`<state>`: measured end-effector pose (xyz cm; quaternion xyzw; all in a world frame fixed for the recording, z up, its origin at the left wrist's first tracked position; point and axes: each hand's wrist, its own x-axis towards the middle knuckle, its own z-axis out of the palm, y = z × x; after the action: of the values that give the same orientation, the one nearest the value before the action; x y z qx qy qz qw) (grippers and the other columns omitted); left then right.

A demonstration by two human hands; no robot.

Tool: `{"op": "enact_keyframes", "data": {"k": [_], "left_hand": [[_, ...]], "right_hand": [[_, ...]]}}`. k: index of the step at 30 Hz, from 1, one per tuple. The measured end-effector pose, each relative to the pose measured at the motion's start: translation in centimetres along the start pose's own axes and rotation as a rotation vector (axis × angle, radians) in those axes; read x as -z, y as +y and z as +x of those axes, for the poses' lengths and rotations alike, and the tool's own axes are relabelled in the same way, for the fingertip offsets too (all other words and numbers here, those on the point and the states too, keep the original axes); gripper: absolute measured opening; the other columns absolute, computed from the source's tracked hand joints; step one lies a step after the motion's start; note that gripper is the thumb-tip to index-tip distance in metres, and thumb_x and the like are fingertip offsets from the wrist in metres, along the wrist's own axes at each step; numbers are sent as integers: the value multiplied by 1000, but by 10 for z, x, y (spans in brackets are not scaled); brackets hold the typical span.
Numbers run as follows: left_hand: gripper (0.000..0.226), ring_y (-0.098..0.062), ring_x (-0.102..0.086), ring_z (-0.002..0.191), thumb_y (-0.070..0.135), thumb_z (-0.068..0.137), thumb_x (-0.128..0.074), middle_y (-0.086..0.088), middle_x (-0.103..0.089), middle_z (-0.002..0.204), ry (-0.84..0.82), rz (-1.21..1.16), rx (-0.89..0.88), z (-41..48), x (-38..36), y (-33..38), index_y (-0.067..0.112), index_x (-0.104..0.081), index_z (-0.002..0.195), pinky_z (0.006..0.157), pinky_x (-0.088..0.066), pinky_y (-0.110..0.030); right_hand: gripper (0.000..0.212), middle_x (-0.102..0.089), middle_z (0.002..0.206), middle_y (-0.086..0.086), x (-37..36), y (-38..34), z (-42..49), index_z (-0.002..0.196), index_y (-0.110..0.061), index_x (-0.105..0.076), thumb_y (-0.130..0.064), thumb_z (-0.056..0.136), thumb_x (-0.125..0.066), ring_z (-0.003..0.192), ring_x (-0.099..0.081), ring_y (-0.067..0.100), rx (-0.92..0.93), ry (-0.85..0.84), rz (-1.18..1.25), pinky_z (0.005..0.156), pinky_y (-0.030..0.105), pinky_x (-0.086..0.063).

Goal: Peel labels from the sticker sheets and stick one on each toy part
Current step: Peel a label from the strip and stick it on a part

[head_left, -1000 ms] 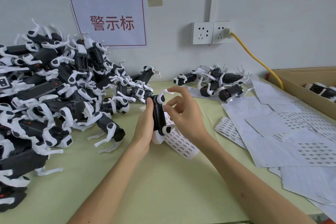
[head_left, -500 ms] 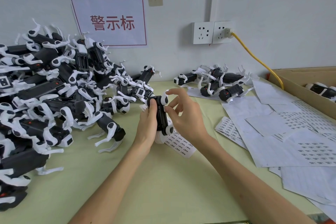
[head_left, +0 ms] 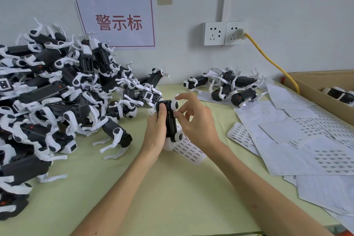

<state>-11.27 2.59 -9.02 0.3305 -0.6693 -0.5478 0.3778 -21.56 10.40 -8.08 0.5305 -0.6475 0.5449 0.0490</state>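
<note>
Left hand [head_left: 155,132] is gripping the toy part [head_left: 170,120]; right hand [head_left: 197,122] is pinching it, likely pressing a label; firm smoothing is needed next.

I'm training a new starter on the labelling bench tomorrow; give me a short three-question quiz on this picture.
1. True or false: the left hand grips the black-and-white toy part.
2. Where is the yellow cable plugged in? A) the right wall socket B) a power strip on the table C) nowhere; its end lies loose
3. Fill in: the big heap of toy parts lies on the person's ___ side.
Key: 1 true; 2 A; 3 left.
</note>
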Motion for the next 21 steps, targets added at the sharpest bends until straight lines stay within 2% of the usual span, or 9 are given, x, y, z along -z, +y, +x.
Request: {"op": "enact_keyframes", "data": {"k": [5, 9, 11, 14, 17, 19, 21], "left_hand": [[53, -18, -70, 96, 56, 108, -29, -5, -74, 100, 0, 10, -26, -1, 0, 1, 23, -71, 104, 76, -49, -29], [55, -27, -69, 106, 58, 107, -30, -16, -73, 110, -16, -21, 9, -4, 1, 4, 21, -72, 106, 94, -53, -43], [55, -29, -69, 106, 59, 106, -30, -17, -73, 111, -18, -24, 20, -5, 2, 4, 22, -72, 106, 95, -53, -45], [52, -21, -70, 100, 60, 106, -30, -8, -76, 105, -19, -32, 4, -6, 3, 5, 30, -72, 101, 86, -54, -34], [52, -23, -69, 93, 59, 107, -30, -11, -74, 100, -46, -38, -7, -5, 2, 5, 29, -71, 98, 82, -52, -36], [53, -18, -69, 92, 60, 106, -29, -12, -74, 102, -53, -43, -3, -6, 3, 5, 30, -71, 95, 82, -52, -34], [53, -11, -71, 91, 62, 105, -28, -6, -76, 102, -52, -53, 16, -5, 4, 4, 33, -72, 95, 80, -52, -29]], "right_hand": [[36, -67, 74, -16, 2, 1, 2, 116, -34, -55, -15, 89, -70, 64, -59, 11, -17, -6, 21, 72, 36, -51], [37, -67, 71, -15, 4, 1, 2, 113, -34, -56, -15, 86, -73, 63, -57, 11, -28, -14, 59, 74, 33, -50], [37, -67, 69, -15, 5, 1, 3, 110, -35, -56, -16, 85, -75, 61, -56, 12, -38, -12, 85, 72, 31, -48], [39, -67, 68, -14, 7, 1, 4, 109, -38, -54, -17, 84, -76, 58, -55, 13, -51, -18, 112, 70, 29, -47], [40, -66, 66, -13, 8, 2, 3, 110, -36, -54, -18, 84, -77, 59, -55, 15, -55, -19, 123, 70, 31, -47], [39, -64, 63, -11, 9, 1, 3, 111, -34, -55, -19, 84, -78, 60, -56, 19, -71, -18, 138, 70, 34, -47], [37, -62, 61, -9, 9, 1, 3, 110, -31, -55, -19, 84, -78, 61, -57, 20, -82, -20, 149, 69, 36, -48]]}}
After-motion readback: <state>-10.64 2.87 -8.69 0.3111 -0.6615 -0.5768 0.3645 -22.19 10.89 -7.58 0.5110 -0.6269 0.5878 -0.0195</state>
